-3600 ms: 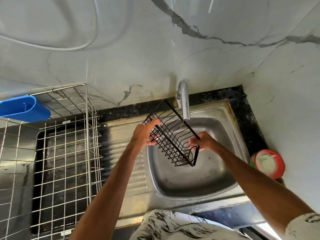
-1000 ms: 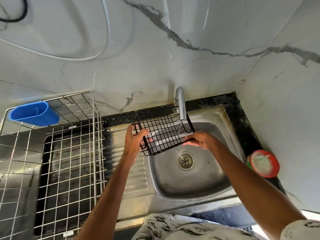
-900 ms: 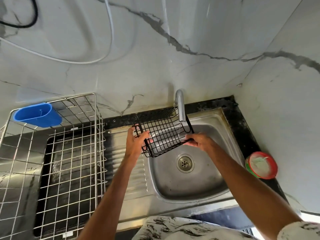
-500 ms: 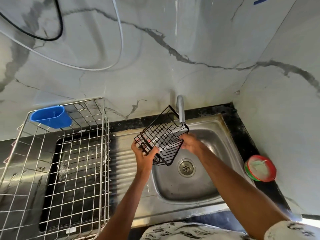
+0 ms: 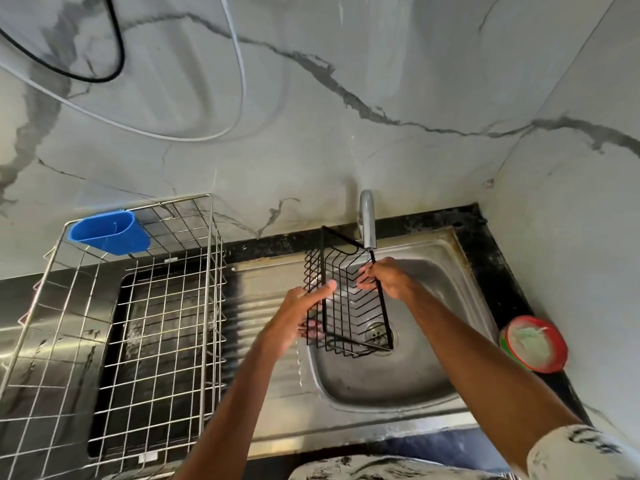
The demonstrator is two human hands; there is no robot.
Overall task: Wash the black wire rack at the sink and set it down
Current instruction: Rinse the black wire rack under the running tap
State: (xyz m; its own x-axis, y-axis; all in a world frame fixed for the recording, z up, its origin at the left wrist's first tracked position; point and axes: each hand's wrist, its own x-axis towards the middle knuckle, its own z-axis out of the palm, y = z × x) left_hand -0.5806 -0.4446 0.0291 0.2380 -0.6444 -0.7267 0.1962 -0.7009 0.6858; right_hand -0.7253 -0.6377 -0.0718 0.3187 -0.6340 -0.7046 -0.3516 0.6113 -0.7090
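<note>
The rack [image 5: 346, 299] hangs over the sink [image 5: 398, 382], held in the air under the tap [image 5: 367, 220], clear of the basin floor. Its long axis runs near to far in the view: the far end sits just below the tap's spout, and the near end reaches over the drain [image 5: 379, 332]. It is turned on its side, so the open face looks right and toward the camera, and the wire bottom faces left. One long rim bar slants from the spout down to the drain; the other stands nearly straight up and down at the left.

The right hand [image 5: 384, 278] is closed round the far part of the right rim bar, fingers curled over the wire just below the spout. The left hand [image 5: 298, 317] is at the left side of the rack, palm against the wire bottom, fingers spread and mostly straight; some fingertips show through the wires at the lower left. It presses or steadies the rack; whether any finger hooks a wire, I cannot tell.

Left of the sink, on the ribbed drainboard [image 5: 263, 306], stands a steel basket [image 5: 138, 306], with a blue cup [image 5: 109, 232] hung on its far rim. On the black counter [image 5: 491, 258] to the right lies a red tub [image 5: 533, 342].
</note>
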